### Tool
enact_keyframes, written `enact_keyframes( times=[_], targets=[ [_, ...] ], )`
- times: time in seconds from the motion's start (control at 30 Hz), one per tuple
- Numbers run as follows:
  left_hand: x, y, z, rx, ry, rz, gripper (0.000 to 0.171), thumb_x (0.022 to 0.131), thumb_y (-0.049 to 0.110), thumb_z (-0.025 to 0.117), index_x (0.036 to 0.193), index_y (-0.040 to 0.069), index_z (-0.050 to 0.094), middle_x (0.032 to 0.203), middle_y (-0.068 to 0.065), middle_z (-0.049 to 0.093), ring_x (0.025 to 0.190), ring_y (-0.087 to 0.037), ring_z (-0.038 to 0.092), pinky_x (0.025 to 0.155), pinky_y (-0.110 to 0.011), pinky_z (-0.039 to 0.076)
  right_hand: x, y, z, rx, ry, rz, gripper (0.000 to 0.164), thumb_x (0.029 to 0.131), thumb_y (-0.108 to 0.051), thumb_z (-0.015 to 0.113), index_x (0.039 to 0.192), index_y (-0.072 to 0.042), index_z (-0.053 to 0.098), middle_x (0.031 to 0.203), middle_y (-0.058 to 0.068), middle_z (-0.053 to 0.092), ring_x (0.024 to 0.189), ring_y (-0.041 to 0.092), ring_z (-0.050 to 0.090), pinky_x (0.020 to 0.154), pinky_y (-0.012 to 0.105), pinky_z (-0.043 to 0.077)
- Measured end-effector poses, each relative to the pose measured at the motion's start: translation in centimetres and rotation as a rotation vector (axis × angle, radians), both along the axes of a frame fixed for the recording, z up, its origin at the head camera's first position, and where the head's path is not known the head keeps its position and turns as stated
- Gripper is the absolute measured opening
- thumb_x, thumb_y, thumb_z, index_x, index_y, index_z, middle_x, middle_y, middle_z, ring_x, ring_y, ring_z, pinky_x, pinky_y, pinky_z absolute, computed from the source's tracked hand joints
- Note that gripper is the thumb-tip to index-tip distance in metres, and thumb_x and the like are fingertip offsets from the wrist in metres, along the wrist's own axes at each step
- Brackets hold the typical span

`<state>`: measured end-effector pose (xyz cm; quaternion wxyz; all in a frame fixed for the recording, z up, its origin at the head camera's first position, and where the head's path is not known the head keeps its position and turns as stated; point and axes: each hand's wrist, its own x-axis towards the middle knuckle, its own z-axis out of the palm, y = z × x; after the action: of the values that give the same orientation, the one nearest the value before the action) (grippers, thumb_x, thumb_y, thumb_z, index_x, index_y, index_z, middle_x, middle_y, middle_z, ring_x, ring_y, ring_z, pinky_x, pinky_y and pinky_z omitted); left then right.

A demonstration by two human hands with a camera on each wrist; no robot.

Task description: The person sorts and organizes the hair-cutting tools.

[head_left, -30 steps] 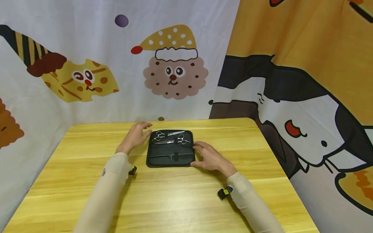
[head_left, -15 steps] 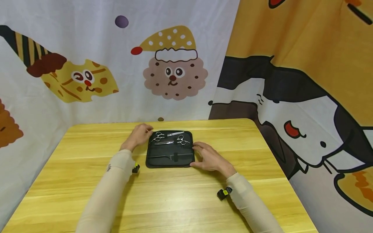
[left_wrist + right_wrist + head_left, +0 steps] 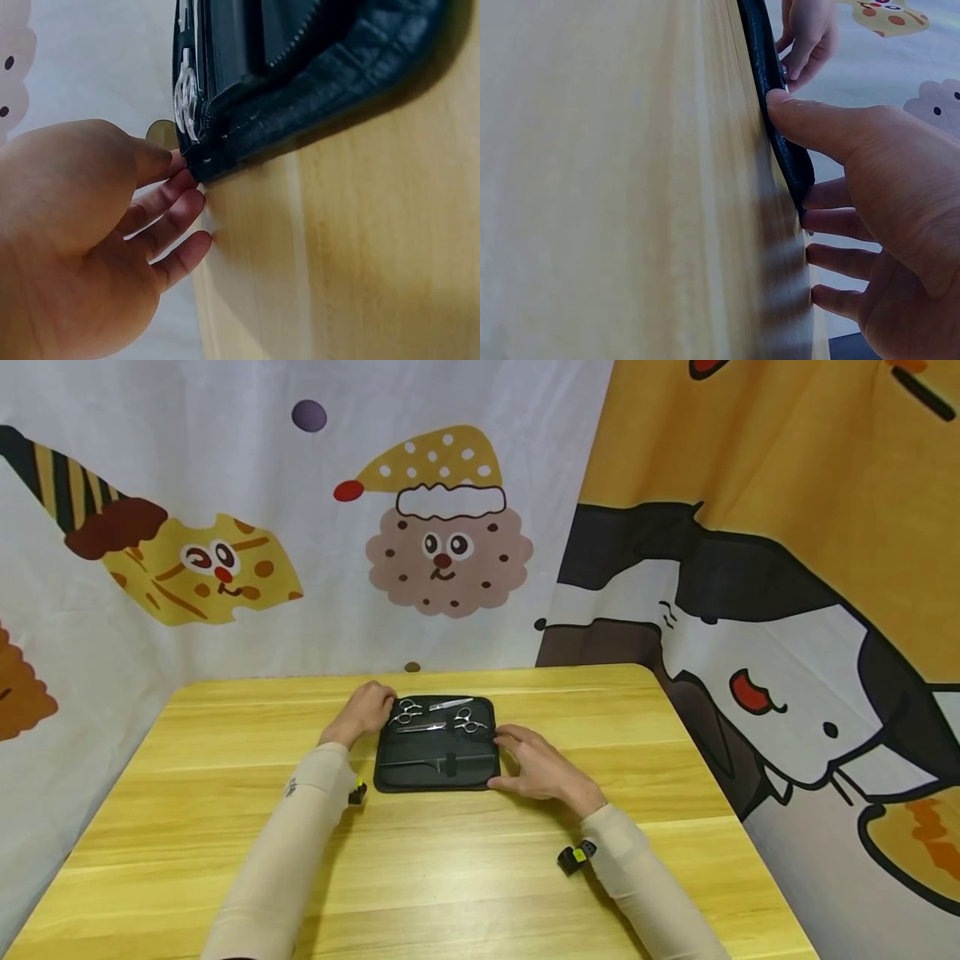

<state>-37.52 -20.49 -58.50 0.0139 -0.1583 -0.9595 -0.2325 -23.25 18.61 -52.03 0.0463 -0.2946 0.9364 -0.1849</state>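
The left hand [image 3: 363, 712] pinches the far-left corner of the black case [image 3: 412, 747], which lies over there on the counter [image 3: 465, 868], scissors [image 3: 422, 727] and comb [image 3: 437, 766] showing; the right hand [image 3: 542, 767] touches its right edge, fingers apart.

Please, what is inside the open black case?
The black case holds two pairs of scissors and, in its near half, what looks like a dark comb under a strap. Anything beneath them is covered.

Centre: black case [image 3: 472, 749], silver scissors [image 3: 431, 727]. Bottom: yellow wood-grain table [image 3: 450, 877]. Lower left, lower right: beige sleeves [image 3: 285, 852]. Upper left: white curtain [image 3: 225, 410], multicoloured cartoon print.
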Motion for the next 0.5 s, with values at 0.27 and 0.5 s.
enact_keyframes(
  times=[0.27, 0.5],
  targets=[
    [0.53, 0.29, 0.53, 0.047, -0.022, 0.029, 0.033, 0.116, 0.013, 0.053, 0.13, -0.005, 0.077, 0.133, -0.026, 0.076, 0.13, -0.045, 0.069, 0.115, -0.062, 0.058, 0.21, -0.18, 0.19, 0.0, -0.019, -0.009, 0.081, 0.097, -0.047, 0.09, 0.156, 0.0, 0.064, 0.172, 0.022, 0.052, 0.16, 0.041, 0.053, 0.137, 0.056, 0.043],
    [-0.27, -0.54, -0.04, 0.137, -0.057, 0.071, 0.026, 0.116, 0.015, 0.058, 0.127, 0.002, 0.077, 0.127, -0.02, 0.079, 0.118, -0.039, 0.074, 0.105, -0.058, 0.062, 0.28, -0.1, 0.42, 0.019, -0.014, -0.019, 0.082, 0.098, -0.049, 0.089, 0.158, -0.001, 0.062, 0.175, 0.02, 0.049, 0.164, 0.041, 0.049, 0.138, 0.056, 0.041]
  ],
)
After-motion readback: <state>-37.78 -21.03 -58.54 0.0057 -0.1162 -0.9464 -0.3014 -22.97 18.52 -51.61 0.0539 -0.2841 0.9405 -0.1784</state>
